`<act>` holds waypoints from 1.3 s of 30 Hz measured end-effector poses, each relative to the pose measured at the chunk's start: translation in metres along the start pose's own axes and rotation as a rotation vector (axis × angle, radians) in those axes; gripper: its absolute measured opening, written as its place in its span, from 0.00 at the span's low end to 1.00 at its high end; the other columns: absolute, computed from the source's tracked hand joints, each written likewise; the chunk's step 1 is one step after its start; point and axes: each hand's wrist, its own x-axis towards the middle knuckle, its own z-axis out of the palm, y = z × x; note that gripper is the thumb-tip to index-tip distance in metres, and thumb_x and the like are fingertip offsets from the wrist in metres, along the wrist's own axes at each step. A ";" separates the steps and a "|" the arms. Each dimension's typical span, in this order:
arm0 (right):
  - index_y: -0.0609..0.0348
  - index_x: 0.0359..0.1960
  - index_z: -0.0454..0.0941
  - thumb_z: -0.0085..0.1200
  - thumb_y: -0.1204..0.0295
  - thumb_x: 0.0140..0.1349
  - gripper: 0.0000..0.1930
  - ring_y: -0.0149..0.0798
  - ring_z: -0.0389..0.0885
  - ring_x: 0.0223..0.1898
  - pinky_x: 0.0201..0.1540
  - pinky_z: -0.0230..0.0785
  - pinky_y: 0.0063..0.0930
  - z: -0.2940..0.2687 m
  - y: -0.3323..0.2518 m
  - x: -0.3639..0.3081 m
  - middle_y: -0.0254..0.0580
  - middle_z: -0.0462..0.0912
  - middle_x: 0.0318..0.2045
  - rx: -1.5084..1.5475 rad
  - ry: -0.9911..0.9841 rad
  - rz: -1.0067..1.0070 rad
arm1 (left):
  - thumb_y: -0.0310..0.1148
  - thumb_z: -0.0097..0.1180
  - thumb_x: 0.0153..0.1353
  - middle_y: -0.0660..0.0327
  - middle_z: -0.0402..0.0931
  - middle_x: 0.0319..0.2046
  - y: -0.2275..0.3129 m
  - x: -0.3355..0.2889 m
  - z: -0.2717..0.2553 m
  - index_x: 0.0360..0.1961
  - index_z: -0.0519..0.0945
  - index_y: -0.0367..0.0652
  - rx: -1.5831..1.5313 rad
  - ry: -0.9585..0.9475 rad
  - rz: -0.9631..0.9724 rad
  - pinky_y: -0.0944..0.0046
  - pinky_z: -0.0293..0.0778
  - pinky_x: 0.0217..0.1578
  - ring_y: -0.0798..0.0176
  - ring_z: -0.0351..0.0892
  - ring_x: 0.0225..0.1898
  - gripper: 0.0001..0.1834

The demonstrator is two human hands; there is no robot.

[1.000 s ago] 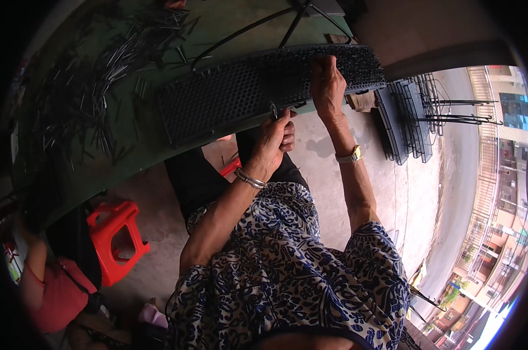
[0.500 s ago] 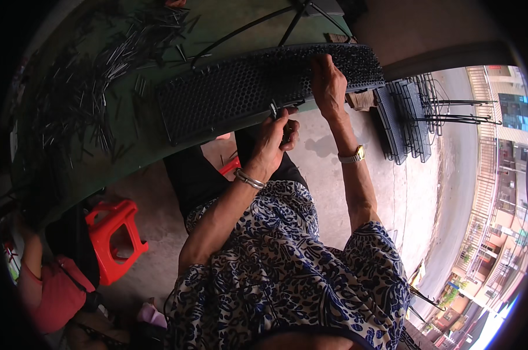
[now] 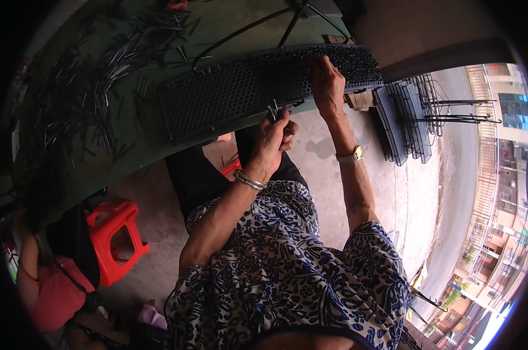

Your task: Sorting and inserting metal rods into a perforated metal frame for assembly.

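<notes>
A long black tray [image 3: 217, 105] with rows of small round holes lies along the near edge of the green table. My left hand [image 3: 271, 137] is closed just in front of the tray's near edge. Thin metal pins [image 3: 273, 109] stick up from between its thumb and fingers. Farther right, my right hand [image 3: 329, 86] is over the tray with its fingertips pinched together at the holes. What the fingertips hold, if anything, is hidden. Small dark pieces [image 3: 357, 61] crowd the holes at the tray's right part.
Loose dark pins [image 3: 112, 64] lie heaped on the green table [image 3: 153, 125] at the left. A black wire frame [image 3: 246, 28] stands behind the tray. Stacked black racks [image 3: 401, 119] are at the right. Lower left are a red stool [image 3: 117, 242] and another person's arm [image 3: 29, 254].
My left fingers have shifted slightly, and the pins now stick out more separately. The right hand keeps its place over the tray, with only a small wrist shift.
</notes>
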 end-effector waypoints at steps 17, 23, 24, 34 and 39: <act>0.47 0.35 0.78 0.54 0.66 0.59 0.05 0.49 0.77 0.33 0.33 0.68 0.40 -0.003 -0.013 -0.001 0.43 0.74 0.33 -0.275 -0.093 0.012 | 0.40 0.54 0.65 0.62 0.76 0.23 0.009 -0.001 0.002 0.40 0.76 0.39 0.066 0.010 0.098 0.78 0.54 0.14 0.75 0.70 0.19 0.14; 0.46 0.35 0.79 0.52 0.63 0.59 0.06 0.49 0.75 0.33 0.35 0.63 0.42 -0.001 -0.017 -0.004 0.48 0.72 0.31 -0.293 -0.073 0.087 | 0.40 0.56 0.65 0.59 0.79 0.25 0.012 -0.006 0.002 0.40 0.77 0.40 0.101 0.033 0.103 0.80 0.54 0.13 0.75 0.71 0.20 0.13; 0.46 0.37 0.80 0.53 0.63 0.60 0.07 0.49 0.75 0.31 0.34 0.65 0.40 -0.003 -0.016 -0.007 0.47 0.73 0.31 -0.311 -0.039 0.004 | 0.40 0.56 0.65 0.59 0.79 0.25 0.012 -0.006 0.002 0.40 0.77 0.40 0.102 0.031 0.103 0.80 0.54 0.13 0.75 0.71 0.20 0.13; 0.67 0.39 0.79 0.54 0.69 0.63 0.11 0.27 0.77 0.38 0.39 0.69 0.22 -0.065 -0.064 -0.032 0.38 0.81 0.34 0.885 -0.582 0.359 | 0.39 0.58 0.63 0.58 0.84 0.32 0.013 -0.012 0.006 0.39 0.79 0.45 0.148 -0.005 0.141 0.80 0.51 0.14 0.72 0.80 0.24 0.10; 0.65 0.37 0.78 0.56 0.70 0.61 0.10 0.26 0.75 0.38 0.40 0.69 0.22 -0.068 -0.065 -0.029 0.36 0.80 0.33 0.717 -0.579 0.566 | 0.38 0.59 0.62 0.59 0.84 0.34 0.012 -0.011 0.003 0.40 0.79 0.46 0.184 -0.042 0.133 0.80 0.50 0.15 0.70 0.83 0.28 0.10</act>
